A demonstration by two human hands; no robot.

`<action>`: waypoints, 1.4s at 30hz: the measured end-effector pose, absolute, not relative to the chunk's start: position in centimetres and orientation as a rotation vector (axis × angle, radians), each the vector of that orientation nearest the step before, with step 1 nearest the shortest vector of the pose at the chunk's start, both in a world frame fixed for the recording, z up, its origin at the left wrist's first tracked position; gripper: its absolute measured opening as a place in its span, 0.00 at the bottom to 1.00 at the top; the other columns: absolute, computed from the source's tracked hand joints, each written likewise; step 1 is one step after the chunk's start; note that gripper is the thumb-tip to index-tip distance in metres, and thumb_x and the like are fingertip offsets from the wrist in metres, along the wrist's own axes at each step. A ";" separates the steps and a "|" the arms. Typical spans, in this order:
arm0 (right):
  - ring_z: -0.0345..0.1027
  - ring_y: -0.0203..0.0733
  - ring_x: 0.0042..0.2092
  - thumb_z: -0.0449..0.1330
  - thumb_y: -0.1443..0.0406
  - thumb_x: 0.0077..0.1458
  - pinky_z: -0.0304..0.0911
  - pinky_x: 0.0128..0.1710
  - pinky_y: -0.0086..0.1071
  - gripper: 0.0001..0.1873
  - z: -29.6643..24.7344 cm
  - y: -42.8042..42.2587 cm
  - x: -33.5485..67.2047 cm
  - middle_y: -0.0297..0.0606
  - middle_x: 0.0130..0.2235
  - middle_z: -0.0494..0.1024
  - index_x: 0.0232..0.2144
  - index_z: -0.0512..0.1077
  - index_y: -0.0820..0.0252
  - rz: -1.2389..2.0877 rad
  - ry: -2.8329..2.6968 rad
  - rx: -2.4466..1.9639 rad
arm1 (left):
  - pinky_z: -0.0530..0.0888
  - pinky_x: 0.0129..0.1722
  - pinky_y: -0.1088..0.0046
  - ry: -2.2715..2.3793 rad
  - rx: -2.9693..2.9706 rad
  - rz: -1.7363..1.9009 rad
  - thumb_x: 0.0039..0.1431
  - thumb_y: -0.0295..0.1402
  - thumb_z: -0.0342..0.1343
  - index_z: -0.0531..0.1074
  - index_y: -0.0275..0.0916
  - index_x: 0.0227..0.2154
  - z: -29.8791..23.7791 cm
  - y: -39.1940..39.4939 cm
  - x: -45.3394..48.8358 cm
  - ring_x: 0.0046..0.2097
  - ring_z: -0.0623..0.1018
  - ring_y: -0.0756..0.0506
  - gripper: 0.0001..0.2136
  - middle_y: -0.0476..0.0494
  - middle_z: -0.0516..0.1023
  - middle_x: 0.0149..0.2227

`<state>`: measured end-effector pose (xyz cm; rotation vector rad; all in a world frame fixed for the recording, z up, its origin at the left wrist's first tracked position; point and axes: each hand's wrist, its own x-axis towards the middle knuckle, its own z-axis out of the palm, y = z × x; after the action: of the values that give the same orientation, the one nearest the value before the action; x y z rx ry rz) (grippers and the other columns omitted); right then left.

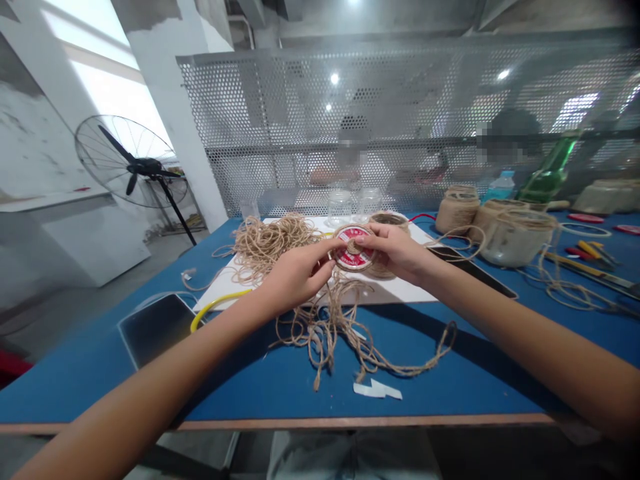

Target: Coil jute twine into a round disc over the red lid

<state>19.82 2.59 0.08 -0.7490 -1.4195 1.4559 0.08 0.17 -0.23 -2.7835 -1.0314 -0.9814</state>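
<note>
Both hands meet at a round red-and-white disc (345,257) with printed lettering, a tan edge and a tan patch at its centre. My left hand (303,270) grips its left edge between thumb and fingers. On the other side, my right hand (395,248) is closed on the right edge, thumb over the face near the centre. Whether the disc is a lid or a roll, I cannot tell. Behind the right hand stands a twine-wrapped jar (393,219), partly hidden. Loose lengths of twine (330,327) lie below the hands, and a big twine heap (273,243) is to the left.
Clear glass jars (340,205) stand at the back by a perforated metal screen (290,133). At right are more twine-wrapped jars (457,210), a green bottle (550,173) and tools (590,252). White scraps (377,389) and a dark flat panel (160,327) lie on the blue table.
</note>
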 end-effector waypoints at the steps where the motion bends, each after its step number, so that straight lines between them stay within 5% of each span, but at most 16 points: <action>1: 0.66 0.31 0.29 0.63 0.67 0.42 0.62 0.32 0.27 0.09 0.2 2.5 19.7 0.34 0.28 0.72 0.30 0.69 0.64 1.455 -1.401 -0.748 | 0.68 0.29 0.78 -1.058 -2.791 -0.999 0.55 0.26 0.47 0.62 0.41 0.51 -0.2 0.1 0.1 0.29 0.72 0.52 0.19 0.47 0.75 0.36; 12: 0.67 0.33 0.32 0.63 0.68 0.42 0.64 0.33 0.28 0.13 -0.6 2.6 19.6 0.36 0.33 0.73 0.34 0.68 0.62 1.509 -1.474 -0.747 | 0.72 0.31 0.78 -1.155 -2.958 -1.330 0.55 0.22 0.43 0.64 0.40 0.48 -0.2 0.0 0.5 0.33 0.74 0.53 0.18 0.44 0.72 0.44; 23: 0.64 0.30 0.29 0.62 0.65 0.44 0.58 0.27 0.25 0.09 -0.6 2.8 20.2 0.33 0.28 0.70 0.30 0.67 0.63 1.375 -1.824 -0.782 | 0.71 0.38 0.71 -1.001 -2.940 -1.151 0.53 0.21 0.45 0.70 0.40 0.42 -0.2 0.1 0.4 0.36 0.73 0.51 0.15 0.46 0.74 0.39; 34: 0.65 0.32 0.29 0.62 0.66 0.43 0.61 0.29 0.26 0.09 -0.8 3.2 19.9 0.34 0.28 0.71 0.29 0.66 0.63 1.327 -1.638 -0.808 | 0.71 0.40 0.72 -1.039 -2.871 -1.160 0.46 0.16 0.44 0.64 0.44 0.50 -0.4 0.3 0.4 0.40 0.73 0.50 0.28 0.46 0.71 0.47; 42: 0.66 0.32 0.28 0.62 0.67 0.43 0.62 0.27 0.27 0.09 -0.9 3.2 19.6 0.35 0.28 0.72 0.29 0.66 0.63 1.315 -1.548 -0.861 | 0.70 0.35 0.74 -1.098 -2.558 -0.925 0.54 0.24 0.47 0.57 0.43 0.54 -1.3 0.2 0.3 0.36 0.75 0.48 0.23 0.45 0.75 0.41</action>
<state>19.62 3.19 -0.88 -0.8608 -1.5476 1.3151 0.33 0.20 -1.29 -2.5583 -1.0978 -0.9249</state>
